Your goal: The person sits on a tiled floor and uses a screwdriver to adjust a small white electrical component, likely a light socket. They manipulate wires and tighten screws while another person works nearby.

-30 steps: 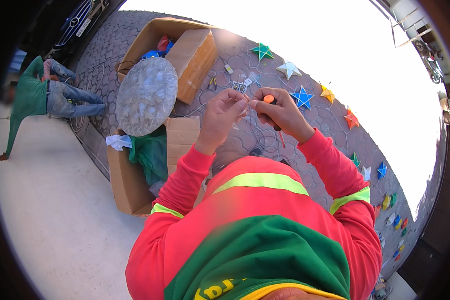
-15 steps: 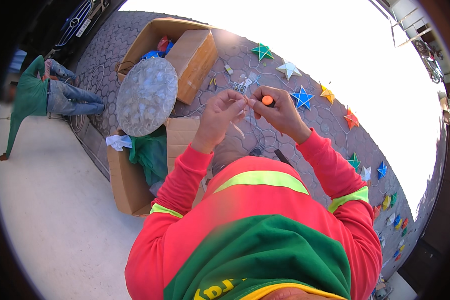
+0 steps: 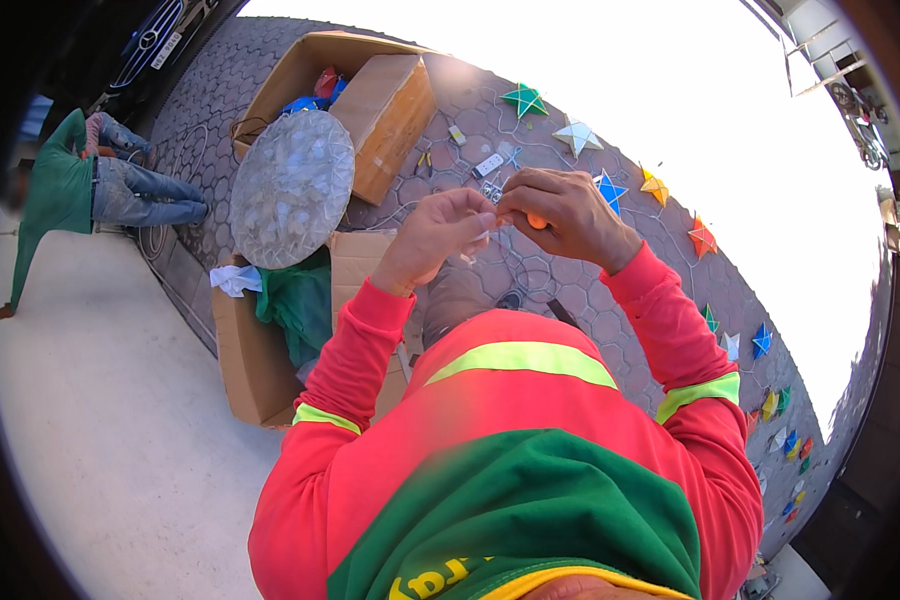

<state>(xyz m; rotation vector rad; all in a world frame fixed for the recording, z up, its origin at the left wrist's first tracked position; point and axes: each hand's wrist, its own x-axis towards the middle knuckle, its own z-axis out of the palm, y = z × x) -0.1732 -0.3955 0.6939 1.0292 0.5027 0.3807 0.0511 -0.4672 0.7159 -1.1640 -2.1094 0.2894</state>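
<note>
My left hand (image 3: 435, 237) and my right hand (image 3: 572, 212) meet at the fingertips in front of my chest. A thin pale strip (image 3: 467, 259), maybe wire or tape, hangs from the pinched fingers of my left hand. My right hand is closed round an orange-ended handle (image 3: 537, 221), while its thumb and forefinger pinch close to the left fingertips. What lies between the fingertips is too small to make out. Just beyond the hands, a white power strip (image 3: 488, 166) and a small pair of pliers (image 3: 425, 163) lie on the paving.
To the left stand an open cardboard box (image 3: 245, 370) with green cloth and a larger box (image 3: 305, 55). A round, clear-wrapped disc (image 3: 293, 190) leans between them. Wired star lanterns (image 3: 523, 99) curve along the right. A person in green (image 3: 65, 185) bends at far left.
My right hand has rolled over, lowering and tilting the orange end. Both hands have shifted slightly, so the white power strip shows more fully.
</note>
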